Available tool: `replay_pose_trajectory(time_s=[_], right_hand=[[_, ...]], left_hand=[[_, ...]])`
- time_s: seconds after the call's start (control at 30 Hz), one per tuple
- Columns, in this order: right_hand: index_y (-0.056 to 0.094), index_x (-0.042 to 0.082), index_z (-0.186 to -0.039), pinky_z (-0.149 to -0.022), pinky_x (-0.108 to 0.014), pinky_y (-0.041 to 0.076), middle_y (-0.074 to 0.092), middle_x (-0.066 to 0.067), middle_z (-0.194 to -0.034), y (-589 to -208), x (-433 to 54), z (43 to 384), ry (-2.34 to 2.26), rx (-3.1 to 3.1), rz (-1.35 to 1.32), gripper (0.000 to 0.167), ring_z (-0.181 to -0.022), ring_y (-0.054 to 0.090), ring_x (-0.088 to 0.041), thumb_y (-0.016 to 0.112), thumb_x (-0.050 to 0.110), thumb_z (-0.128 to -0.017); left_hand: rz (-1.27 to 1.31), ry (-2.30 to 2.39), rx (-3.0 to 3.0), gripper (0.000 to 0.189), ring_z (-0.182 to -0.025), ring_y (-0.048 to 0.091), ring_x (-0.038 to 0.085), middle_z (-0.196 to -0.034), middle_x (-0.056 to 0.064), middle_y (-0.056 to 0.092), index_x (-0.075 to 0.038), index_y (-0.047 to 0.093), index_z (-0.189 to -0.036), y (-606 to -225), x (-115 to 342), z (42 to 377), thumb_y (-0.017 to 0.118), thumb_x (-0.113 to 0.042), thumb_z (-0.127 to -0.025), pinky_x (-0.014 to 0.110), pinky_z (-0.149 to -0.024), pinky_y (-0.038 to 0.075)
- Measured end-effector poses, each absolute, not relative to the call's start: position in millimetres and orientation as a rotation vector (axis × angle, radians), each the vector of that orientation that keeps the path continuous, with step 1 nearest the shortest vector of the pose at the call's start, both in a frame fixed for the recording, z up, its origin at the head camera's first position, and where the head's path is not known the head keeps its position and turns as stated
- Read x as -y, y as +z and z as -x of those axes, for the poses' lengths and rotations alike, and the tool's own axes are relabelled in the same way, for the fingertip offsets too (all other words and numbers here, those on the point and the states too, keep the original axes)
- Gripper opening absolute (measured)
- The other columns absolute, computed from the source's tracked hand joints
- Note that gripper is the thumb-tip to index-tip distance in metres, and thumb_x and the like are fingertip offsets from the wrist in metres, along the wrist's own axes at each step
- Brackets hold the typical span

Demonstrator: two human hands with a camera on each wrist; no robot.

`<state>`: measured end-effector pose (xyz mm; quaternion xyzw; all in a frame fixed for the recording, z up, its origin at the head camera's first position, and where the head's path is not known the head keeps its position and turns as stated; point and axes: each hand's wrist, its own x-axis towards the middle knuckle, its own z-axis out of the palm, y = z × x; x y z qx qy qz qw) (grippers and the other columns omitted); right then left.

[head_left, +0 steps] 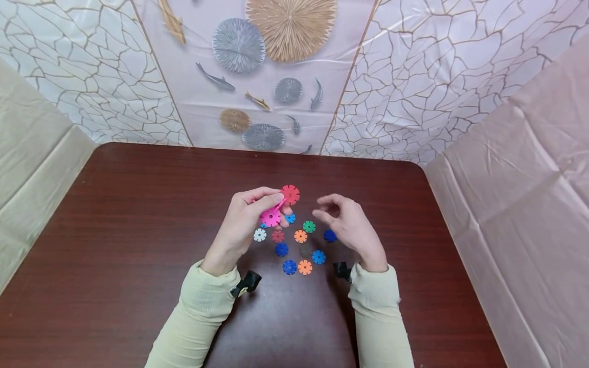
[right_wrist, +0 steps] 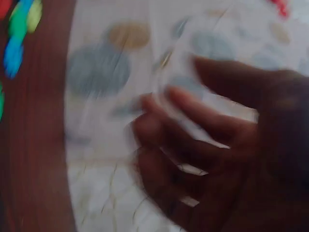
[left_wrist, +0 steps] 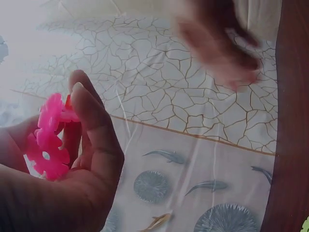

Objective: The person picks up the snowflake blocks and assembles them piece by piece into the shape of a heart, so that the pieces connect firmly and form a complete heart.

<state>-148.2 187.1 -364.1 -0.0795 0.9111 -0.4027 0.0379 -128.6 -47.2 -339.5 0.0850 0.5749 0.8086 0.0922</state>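
My left hand (head_left: 236,225) pinches a small joined cluster of notched plastic discs above the table. Pink discs (head_left: 270,218) sit in the grip, and a red disc (head_left: 291,194) stands out beyond the fingertips. The left wrist view shows the pink discs (left_wrist: 47,157) set at angles to one another, partly hidden by fingers. To the right of the cluster, apart from it, my right hand (head_left: 352,227) hovers with loosely bent fingers and nothing visible between them. It looks blurred in the right wrist view.
Several loose notched discs lie below the hands, among them a white disc (head_left: 259,234), a green disc (head_left: 309,226), an orange disc (head_left: 305,267) and a blue disc (head_left: 289,267). Patterned sheeting (head_left: 395,82) borders the brown table (head_left: 115,245) at the back.
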Motion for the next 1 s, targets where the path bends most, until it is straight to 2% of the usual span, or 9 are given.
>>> replay_pose_trajectory(time_s=[0.17,0.4,0.53,0.67,0.83,0.9,1.0], right_hand=[[0.062,0.008,-0.118,-0.086,-0.043,0.050,0.063,-0.008,-0.109,-386,-209,160,-0.717,-2.780,0.047,0.047,-0.094,0.058,-0.024,0.079,0.032,-0.081],[0.062,0.010,-0.110,-0.083,-0.043,0.047,0.061,-0.005,-0.101,-408,-221,170,-0.567,-2.701,-0.043,0.049,-0.085,0.057,-0.022,0.087,0.030,-0.072],[0.066,0.012,-0.102,-0.080,-0.043,0.047,0.064,0.000,-0.090,-415,-220,173,-0.537,-2.690,-0.047,0.038,-0.079,0.058,-0.020,0.086,0.028,-0.074],[0.068,0.013,-0.095,-0.077,-0.041,0.047,0.067,0.003,-0.082,-419,-219,174,-0.545,-2.682,-0.058,0.026,-0.075,0.058,-0.018,0.083,0.026,-0.078],[0.064,0.012,-0.094,-0.072,-0.038,0.045,0.064,0.000,-0.082,-418,-219,175,-0.577,-2.680,-0.030,0.025,-0.073,0.055,-0.019,0.082,0.022,-0.079],[0.061,0.009,-0.097,-0.069,-0.035,0.045,0.063,-0.002,-0.082,-417,-219,175,-0.707,-2.667,0.009,0.021,-0.075,0.059,-0.018,0.077,0.011,-0.083],[0.061,0.008,-0.099,-0.063,-0.030,0.046,0.062,-0.003,-0.083,-408,-218,172,-0.993,-2.691,0.100,0.016,-0.075,0.059,-0.018,0.072,0.006,-0.087]], left_hand=[[-0.224,2.446,-1.660,0.021,-0.062,0.071,0.022,-0.084,0.016,0.072,0.007,0.066,-0.102,-338,47,128,0.064,-0.012,-0.094,0.036,-0.064,0.059],[-0.198,2.485,-1.749,0.016,-0.058,0.069,0.025,-0.071,0.015,0.069,0.006,0.063,-0.102,-337,47,125,0.063,-0.007,-0.093,0.039,-0.064,0.059],[-0.234,2.511,-1.792,0.022,-0.057,0.067,0.025,-0.073,0.014,0.067,0.002,0.065,-0.113,-337,47,126,0.063,-0.005,-0.093,0.041,-0.061,0.059],[-0.217,2.486,-1.858,0.026,-0.058,0.067,0.023,-0.073,0.014,0.068,-0.006,0.069,-0.118,-337,48,126,0.065,-0.008,-0.092,0.036,-0.064,0.059],[-0.198,2.478,-1.901,0.026,-0.062,0.069,0.027,-0.074,0.014,0.069,-0.007,0.070,-0.118,-337,47,126,0.066,-0.008,-0.092,0.034,-0.067,0.059],[-0.209,2.500,-1.903,0.028,-0.062,0.069,0.028,-0.075,0.015,0.068,-0.008,0.069,-0.120,-338,48,126,0.065,-0.007,-0.092,0.036,-0.067,0.059],[-0.220,2.522,-1.919,0.030,-0.064,0.069,0.025,-0.077,0.015,0.069,-0.010,0.068,-0.122,-337,48,126,0.065,-0.008,-0.093,0.035,-0.067,0.059]])
